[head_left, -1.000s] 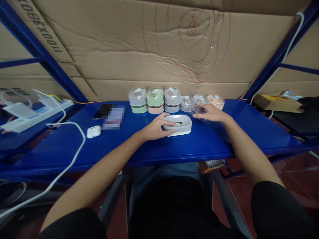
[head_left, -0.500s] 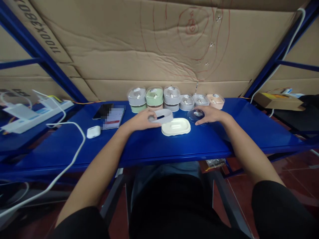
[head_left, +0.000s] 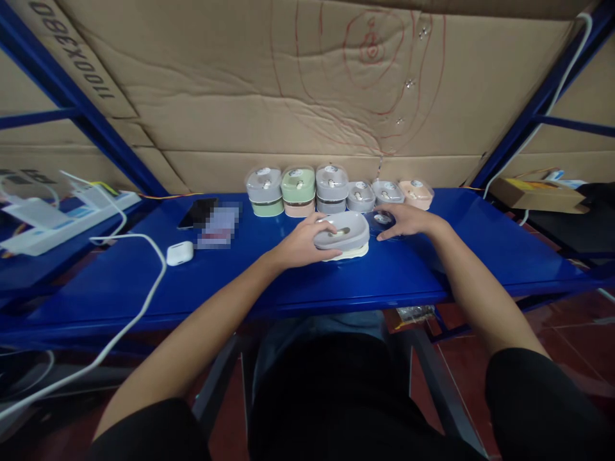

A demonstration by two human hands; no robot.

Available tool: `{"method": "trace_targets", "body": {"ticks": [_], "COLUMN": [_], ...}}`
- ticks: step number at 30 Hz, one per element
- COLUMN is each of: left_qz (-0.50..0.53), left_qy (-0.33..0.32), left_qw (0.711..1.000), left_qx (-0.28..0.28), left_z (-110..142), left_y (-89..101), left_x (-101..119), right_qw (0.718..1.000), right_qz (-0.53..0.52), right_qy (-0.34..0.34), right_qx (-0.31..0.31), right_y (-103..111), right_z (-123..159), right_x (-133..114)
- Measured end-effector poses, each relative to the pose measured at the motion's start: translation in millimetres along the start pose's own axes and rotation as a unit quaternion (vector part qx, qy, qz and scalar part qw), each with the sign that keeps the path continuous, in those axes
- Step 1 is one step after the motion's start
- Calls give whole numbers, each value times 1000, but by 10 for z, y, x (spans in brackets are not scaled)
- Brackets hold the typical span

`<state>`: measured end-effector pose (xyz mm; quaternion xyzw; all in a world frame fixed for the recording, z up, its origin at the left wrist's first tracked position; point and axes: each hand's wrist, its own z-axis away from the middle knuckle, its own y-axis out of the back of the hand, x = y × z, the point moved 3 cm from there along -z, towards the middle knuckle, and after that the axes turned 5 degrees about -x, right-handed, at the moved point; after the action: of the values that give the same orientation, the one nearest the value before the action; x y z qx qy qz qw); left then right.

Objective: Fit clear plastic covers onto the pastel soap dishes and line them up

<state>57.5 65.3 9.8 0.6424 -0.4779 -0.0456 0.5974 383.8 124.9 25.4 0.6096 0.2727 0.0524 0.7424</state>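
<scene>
My left hand (head_left: 307, 241) grips the left end of a grey oval soap dish (head_left: 348, 238) with a slot in its middle. The dish sits over a cream oval base (head_left: 358, 252), whose front edge shows beneath it; whether it is fully seated I cannot tell. To the right, my right hand (head_left: 408, 222) curls thumb and fingers around a clear plastic lid (head_left: 383, 219) with a round sticker, lying on the table. Part of the lid is hidden by the fingers.
Behind the hands, lidded soap boxes in grey (head_left: 264, 184), green (head_left: 298, 186) and peach (head_left: 416, 194) line the blue table (head_left: 269, 282), some stacked in pairs. Left lie two phones (head_left: 198, 213), a white earbud case (head_left: 180, 253) and a white cable (head_left: 156, 282). Cardboard (head_left: 230, 121) stands behind.
My left hand lifted the grey dish off the cream base to the left, then brought it back over the base. My right hand stayed at the clear lid, which settled flatter on the table.
</scene>
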Motion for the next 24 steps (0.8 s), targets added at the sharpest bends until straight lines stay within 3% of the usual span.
{"method": "trace_targets", "body": {"ticks": [3, 7, 10, 13, 18, 24], "left_qz": [5, 10, 24, 62, 151, 183], "left_qy": [0, -1, 6, 31, 38, 24], "left_qw": [1000, 999, 999, 997, 988, 983], "left_qx": [-29, -38, -38, -31, -1, 14], "left_z": [-7, -10, -25, -40, -64, -89], "left_y": [-101, -86, -82, -111, -215, -329], "left_x": [13, -13, -18, -42, -133, -212], "right_qw": [1000, 1000, 995, 982, 965, 966], "right_qz": [-4, -12, -15, -37, -60, -48], "right_qy": [3, -4, -1, 78, 222, 245], "right_qx": [2, 18, 94, 169, 123, 74], "right_y": [-8, 30, 128, 181, -47, -325], "right_z": [-10, 14, 91, 179, 171, 67], "right_x": [4, -11, -110, -363, -876, -1060]}}
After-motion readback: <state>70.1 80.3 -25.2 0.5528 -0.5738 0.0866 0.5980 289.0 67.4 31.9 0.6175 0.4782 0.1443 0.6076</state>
